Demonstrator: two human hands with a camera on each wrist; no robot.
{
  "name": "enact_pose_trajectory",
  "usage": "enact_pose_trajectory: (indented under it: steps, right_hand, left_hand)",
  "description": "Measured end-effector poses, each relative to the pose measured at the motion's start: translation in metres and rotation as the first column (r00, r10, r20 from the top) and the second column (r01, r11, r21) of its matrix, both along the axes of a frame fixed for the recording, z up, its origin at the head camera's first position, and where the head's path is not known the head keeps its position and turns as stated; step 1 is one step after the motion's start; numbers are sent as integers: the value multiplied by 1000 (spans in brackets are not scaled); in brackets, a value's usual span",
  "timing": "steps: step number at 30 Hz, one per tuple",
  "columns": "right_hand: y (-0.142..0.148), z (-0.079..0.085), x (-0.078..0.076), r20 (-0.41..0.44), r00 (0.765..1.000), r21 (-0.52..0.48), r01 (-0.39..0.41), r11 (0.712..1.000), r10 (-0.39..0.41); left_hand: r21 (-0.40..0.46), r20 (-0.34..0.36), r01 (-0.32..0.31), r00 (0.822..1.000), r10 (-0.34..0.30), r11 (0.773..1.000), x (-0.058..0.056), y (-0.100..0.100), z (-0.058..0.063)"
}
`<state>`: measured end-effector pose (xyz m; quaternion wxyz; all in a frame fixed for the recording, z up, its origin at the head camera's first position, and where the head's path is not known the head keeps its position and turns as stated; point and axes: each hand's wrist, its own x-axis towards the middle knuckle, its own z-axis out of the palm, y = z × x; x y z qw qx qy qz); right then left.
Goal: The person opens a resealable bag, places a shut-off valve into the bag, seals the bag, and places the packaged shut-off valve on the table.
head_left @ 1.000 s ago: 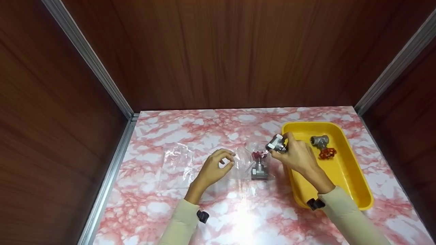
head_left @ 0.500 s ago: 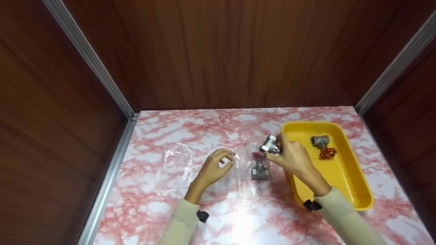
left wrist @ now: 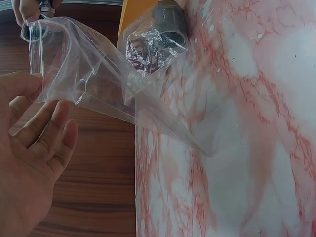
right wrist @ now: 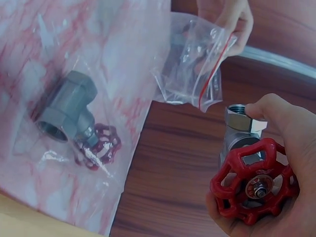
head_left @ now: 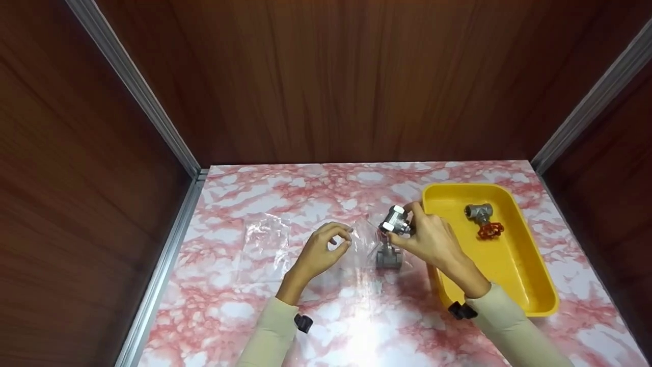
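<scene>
One held valve (head_left: 395,219) in my right grip (head_left: 437,243), one pinched bag (left wrist: 98,74) in my left grip (head_left: 316,252)

Dark wood-grain boards stand round me, a back panel (head_left: 356,81), a left panel (head_left: 102,178) and a right panel (head_left: 616,132), with metal strips (head_left: 140,92) along the corners. Before me spreads the tabletop (head_left: 326,191), marbled in pink and white. On its right side sits the yellow tray (head_left: 499,278), its long sides running away from me. My pale sleeves (head_left: 270,326) reach in from the near side, the right one passing over the tray's near end.

Left of my left grip, a transparent loose bag (head_left: 265,247) lies on the tabletop. The pinched bag, transparent too, is caught between my thumb and finger beside its mouth, where a red strip runs.

My right grip curls round the held valve, thumb on one end of its metal body. It is near the bag's mouth; whether it touches the plastic, I cannot tell. The bagged valve (head_left: 389,259) lies on the tabletop in transparent plastic, between my grips and left of the tray. The tray valve (head_left: 480,211) lies in the tray's far part, its red wheel towards me.

On the held valve, the red handwheel (right wrist: 254,182) faces my right wrist. Small black wrist pieces (head_left: 303,323) sit at both cuffs.
</scene>
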<state>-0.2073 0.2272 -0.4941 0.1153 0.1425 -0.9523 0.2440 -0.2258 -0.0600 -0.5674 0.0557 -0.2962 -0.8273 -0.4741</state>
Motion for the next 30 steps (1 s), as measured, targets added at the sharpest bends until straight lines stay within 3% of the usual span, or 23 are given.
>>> enact_pose_trajectory:
  steps: [13,30]
  right_hand:
    - [-13,-1,10,21,999,-6,-39,999,39]
    - [-30,-10,7,-46,989,49,-141,989,143]
  left_hand:
    - [5,-5,-14,1000,14,1000,1,4,1]
    - [26,-21,2,1000,-1,1000,1,5,1]
